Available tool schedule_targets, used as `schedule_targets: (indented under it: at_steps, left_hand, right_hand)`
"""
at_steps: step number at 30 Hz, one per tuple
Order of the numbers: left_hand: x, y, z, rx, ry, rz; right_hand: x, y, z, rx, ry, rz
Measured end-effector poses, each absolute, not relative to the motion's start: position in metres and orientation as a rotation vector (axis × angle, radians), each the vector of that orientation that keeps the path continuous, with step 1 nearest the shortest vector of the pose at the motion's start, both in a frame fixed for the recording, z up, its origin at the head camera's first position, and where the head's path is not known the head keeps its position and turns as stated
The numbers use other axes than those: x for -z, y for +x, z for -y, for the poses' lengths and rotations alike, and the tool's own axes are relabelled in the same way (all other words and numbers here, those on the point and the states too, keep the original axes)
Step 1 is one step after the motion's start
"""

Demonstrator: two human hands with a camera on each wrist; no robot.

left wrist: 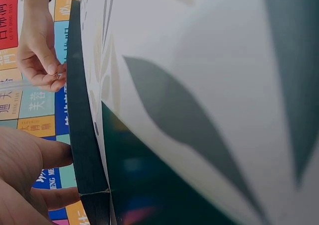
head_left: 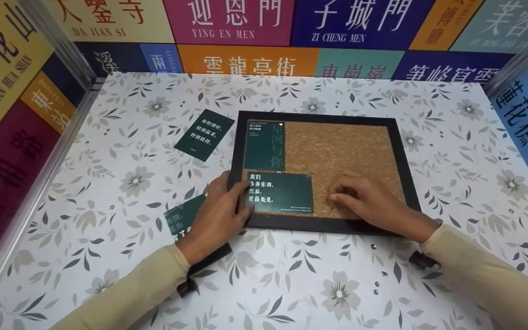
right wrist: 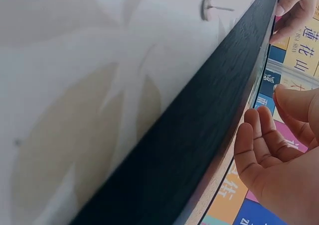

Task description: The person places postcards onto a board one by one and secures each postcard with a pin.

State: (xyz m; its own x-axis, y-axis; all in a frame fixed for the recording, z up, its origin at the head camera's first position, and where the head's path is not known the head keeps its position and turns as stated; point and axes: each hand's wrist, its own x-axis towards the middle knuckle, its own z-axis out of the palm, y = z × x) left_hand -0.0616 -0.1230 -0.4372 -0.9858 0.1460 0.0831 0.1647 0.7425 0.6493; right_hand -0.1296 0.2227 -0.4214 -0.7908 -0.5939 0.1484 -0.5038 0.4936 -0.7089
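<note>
Both hands (head_left: 220, 215) (cork board (head_left: 337, 146)) on card (head_left: 280, 192)

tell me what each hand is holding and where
The left hand presses the green card at its left edge on the corkboard. The right hand seems to pinch something tiny, unclear.

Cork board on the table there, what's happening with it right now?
A person is working at a black-framed cork board lying flat on a floral table. The left hand presses on the left edge of a dark green card lying at the board's lower left, below a taller green card already on the cork. The right hand rests with curled fingers on the bare cork beside it. Another card lies loose on the table, and one more sits partly under the left hand.
</note>
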Motion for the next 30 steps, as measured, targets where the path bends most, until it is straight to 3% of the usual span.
schedule_targets:
  at_steps: [10, 30]
  left_hand:
    - [0.437, -0.062, 0.123, 1.062, -0.261, 2.903]
    - [0.437, -0.062, 0.123, 1.065, -0.274, 2.890]
  right_hand:
    - [0.423, -0.137, -0.217, 1.191, -0.997, -2.602]
    - [0.417, -0.154, -0.201, 1.105, -0.821, -2.557]
